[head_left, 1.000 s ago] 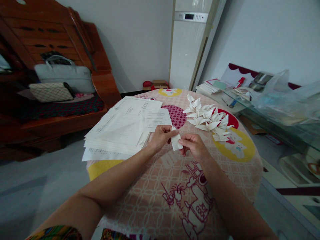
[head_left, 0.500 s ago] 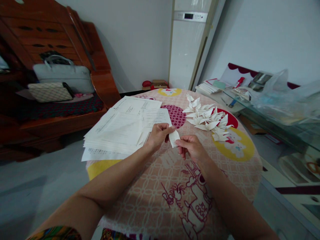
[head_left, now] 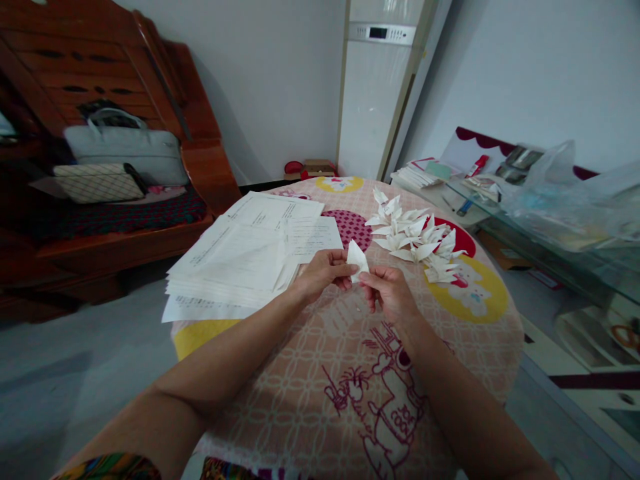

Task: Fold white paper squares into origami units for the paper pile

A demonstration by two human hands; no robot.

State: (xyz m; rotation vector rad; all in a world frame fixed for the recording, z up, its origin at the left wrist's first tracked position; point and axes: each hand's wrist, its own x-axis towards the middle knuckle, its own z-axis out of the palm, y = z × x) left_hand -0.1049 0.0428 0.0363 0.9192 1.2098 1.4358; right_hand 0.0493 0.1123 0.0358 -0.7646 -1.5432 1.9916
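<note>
A small folded piece of white paper (head_left: 357, 256) is held up above the table, its pointed end facing away from me. My left hand (head_left: 327, 272) pinches its lower left side between thumb and fingers. On the lower right edge, my right hand (head_left: 389, 290) is closed with thumb and forefinger on the same paper. Right of the hands lies a cluster of several folded paper cranes (head_left: 413, 233). To the left, a stack of printed paper sheets (head_left: 235, 260) reaches close to my left hand.
A patterned cloth (head_left: 300, 387) covers the round table. Rightward stands a glass-topped table (head_left: 560, 247) with plastic bags (head_left: 565, 193) and papers. A wooden bench (head_left: 200, 160) with a grey bag (head_left: 127, 153) is at left. A white upright cabinet-like unit (head_left: 375, 100) stands behind.
The folded paper has been turned so its point now faces up and away. My left hand has shifted slightly right, with its thumb now across the paper's lower part.
</note>
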